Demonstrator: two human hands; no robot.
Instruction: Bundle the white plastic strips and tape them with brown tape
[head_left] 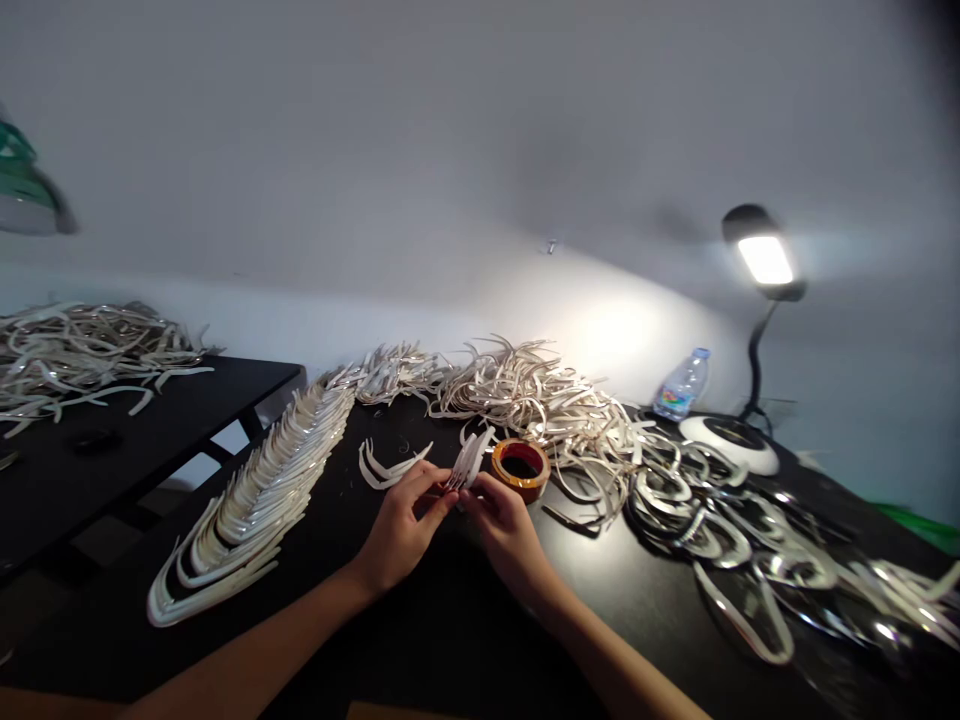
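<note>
Over the front middle of the black table, both my hands pinch a small bundle of white curved strips (469,458). The fingers of my left hand (401,520) close on its left end, and my right hand (510,525) grips it from the right. Just beyond my right hand lies a roll of amber tape (521,468). A few loose curved strips (382,468) rest on the table past my left hand. To the left runs a long row of nested, V-shaped white strips (259,490). What exactly the strips are, I cannot tell.
A tangled heap of white strips (525,390) lies along the wall, with looped shiny strips (720,530) at right. Behind stand a water bottle (682,385) and a lit desk lamp (763,258). Another black table (247,385) at left bears more strips (90,345).
</note>
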